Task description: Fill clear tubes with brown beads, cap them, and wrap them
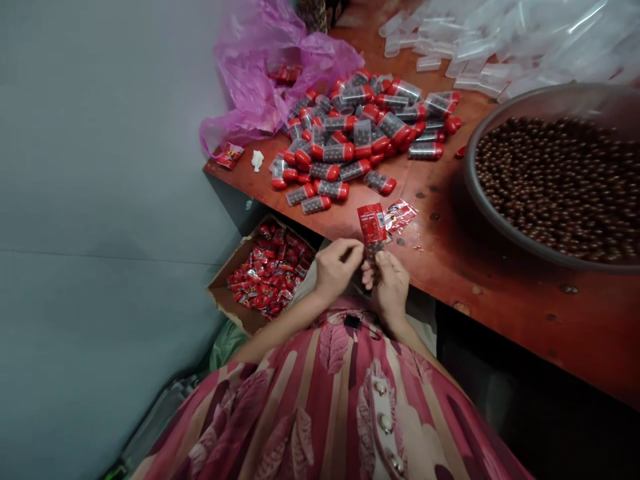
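My right hand [393,287] is closed round a small clear tube of brown candy balls [374,249], held upright just off the table's front edge. A red printed wrapper [371,222] covers the tube's upper end. Close to the tube's left side is my left hand [337,263], its fingers curled with thumb and forefinger together; whether anything is pinched there is too small to see. Just behind, flat red wrappers [401,215] lie on the table. Farther back is a heap of filled tubes with red caps [345,127].
A large bowl of brown balls [560,187] stands right on the red table [500,300]. Clear plastic tubes [480,53] are piled behind it. A purple plastic bag [260,67] lies back left. Below the edge, a cardboard box [225,293] holds red-wrapped pieces beside the wall [100,200].
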`<state>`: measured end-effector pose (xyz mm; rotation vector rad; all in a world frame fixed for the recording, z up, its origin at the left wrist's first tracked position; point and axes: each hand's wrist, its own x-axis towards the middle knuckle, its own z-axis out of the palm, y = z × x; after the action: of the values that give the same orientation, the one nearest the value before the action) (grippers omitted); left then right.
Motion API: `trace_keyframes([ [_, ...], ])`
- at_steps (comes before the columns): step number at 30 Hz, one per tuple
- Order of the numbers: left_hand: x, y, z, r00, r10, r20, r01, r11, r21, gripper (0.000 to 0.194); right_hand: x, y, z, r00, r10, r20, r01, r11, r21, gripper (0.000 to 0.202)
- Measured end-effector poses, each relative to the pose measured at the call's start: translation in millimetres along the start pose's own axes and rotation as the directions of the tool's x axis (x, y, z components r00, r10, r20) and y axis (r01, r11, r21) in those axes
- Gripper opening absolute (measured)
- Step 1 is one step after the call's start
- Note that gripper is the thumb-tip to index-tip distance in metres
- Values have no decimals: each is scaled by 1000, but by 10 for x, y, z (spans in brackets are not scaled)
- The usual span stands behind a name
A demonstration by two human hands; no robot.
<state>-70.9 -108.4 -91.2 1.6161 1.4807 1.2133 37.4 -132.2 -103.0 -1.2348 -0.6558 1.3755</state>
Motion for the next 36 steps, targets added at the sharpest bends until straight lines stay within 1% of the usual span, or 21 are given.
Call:
trace_keyframes([
  [1, 31, -4, 1, 986, -167, -2, 164, 969, -184, 23, -9, -8, 1, 1000, 10, 20, -10, 1000, 12, 29],
  [2, 67, -3, 9, 954, -297, 44, 293, 888, -354, 30, -17, -17, 3, 999, 12, 37, -12, 1000, 10, 29],
  [3, 103, 5, 22, 918, -376, 126, 388, 785, -484, 36, -24, -26, 6, 998, 14, 63, -14, 1000, -7, 29],
  [5, 168, 41, 57, 855, -427, 294, 513, 609, -606, 42, -29, -39, 14, 992, 29, 125, -24, 999, -42, 29],
  [8, 227, 122, 99, 788, -458, 411, 609, 484, -629, 42, -20, -39, 22, 990, 21, 142, -19, 1000, -18, 33],
  [11, 232, 170, 110, 761, -447, 470, 642, 418, -642, 42, 0, -32, 19, 993, -20, 117, 16, 999, 40, 40],
  [15, 145, 157, 127, 716, -390, 579, 696, 335, -635, 41, 50, -72, 3, 989, -35, 141, 25, 997, 74, 42],
  [18, 60, 138, 127, 684, -357, 636, 728, 282, -625, 45, 119, -135, 1, 984, 27, 178, -43, 995, 85, 51],
  [20, 13, 119, 87, 680, -330, 655, 733, 262, -628, 43, 170, -161, 11, 966, 98, 237, -117, 991, 68, 54],
  [21, -8, 100, 48, 692, -321, 647, 721, 268, -639, 41, 190, -166, 18, 954, 124, 272, -143, 988, 52, 55],
  [23, -55, 31, -78, 746, -341, 572, 664, 321, -676, 38, 218, -164, 31, 930, 145, 337, -159, 987, 14, 53],
  [24, -83, -20, -161, 783, -369, 501, 618, 368, -695, 39, 226, -164, 34, 923, 144, 358, -152, 988, -5, 51],
  [26, -149, -142, -348, 843, -448, 298, 507, 476, -719, 51, 235, -181, 22, 921, 128, 367, -121, 992, -45, 47],
  [27, -183, -201, -436, 858, -484, 173, 446, 532, -720, 62, 240, -201, 8, 929, 118, 351, -101, 993, -67, 44],
  [28, -213, -250, -509, 857, -509, 86, 414, 578, -703, 70, 248, -227, -13, 941, 102, 322, -77, 993, -91, 41],
  [30, -233, -292, -578, 868, -495, 40, 412, 673, -614, 72, 277, -293, -72, 966, 66, 249, -27, 987, -158, 32],
  [32, -157, -255, -519, 936, -347, 58, 338, 838, -429, 58, 330, -359, -154, 986, 9, 166, 37, 962, -271, 27],
  [33, -74, -219, -441, 973, -219, 75, 232, 924, -303, 48, 369, -385, -206, 991, -52, 120, 92, 928, -360, 26],
  [34, 38, -180, -338, 992, -55, 110, 71, 986, -152, 41, 417, -407, -263, 987, -140, 80, 161, 865, -475, 27],
  [35, 171, -147, -215, 985, 99, 138, -97, 995, -19, 37, 474, -422, -325, 967, -248, 59, 232, 763, -603, 28],
  [36, 314, -126, -79, 955, 215, 203, -237, 967, 90, 37, 540, -433, -388, 934, -352, 63, 286, 627, -725, 29],
])
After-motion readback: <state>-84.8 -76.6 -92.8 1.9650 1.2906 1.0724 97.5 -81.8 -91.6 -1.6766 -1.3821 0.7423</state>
